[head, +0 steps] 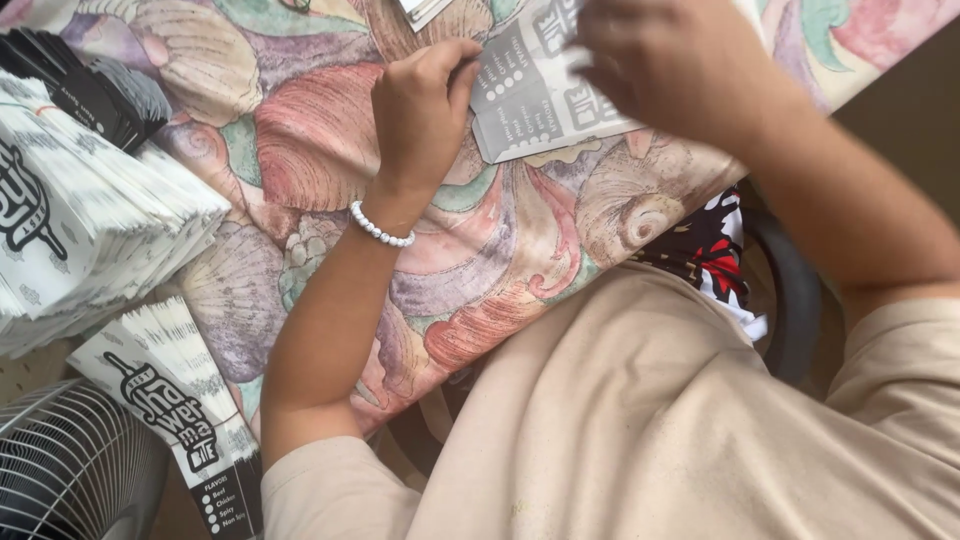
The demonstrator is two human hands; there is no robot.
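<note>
Here the left hand (425,105) is curled, fingertips pinching the left edge of a flat grey printed paper sleeve (525,95) that lies on the tabletop (330,140), a surface covered by a shell-patterned cloth. The right hand (665,65) lies over the sleeve's right part, fingers bent down onto it; it is blurred, so I cannot tell whether it grips the paper or only presses it.

The sleeve sits at about twelve o'clock in the view, just beyond the person's chest. Its long axis seems to run from about seven o'clock toward one o'clock, with its lower corner pointing toward the left wrist; the far end is hidden under the right hand and cut by the top edge, so which end is the open one cannot be told.

To handle it well, I judge the left fingertips should keep the edge pinned flat while the right hand works along the long axis, so the thin paper does not buckle or skew.

At nine o'clock lies a fanned stack of white printed sleeves (90,230); more sleeves (170,400) lie at seven o'clock, beside a white fan grille (60,470). A bead bracelet (380,228) circles the left wrist.
</note>
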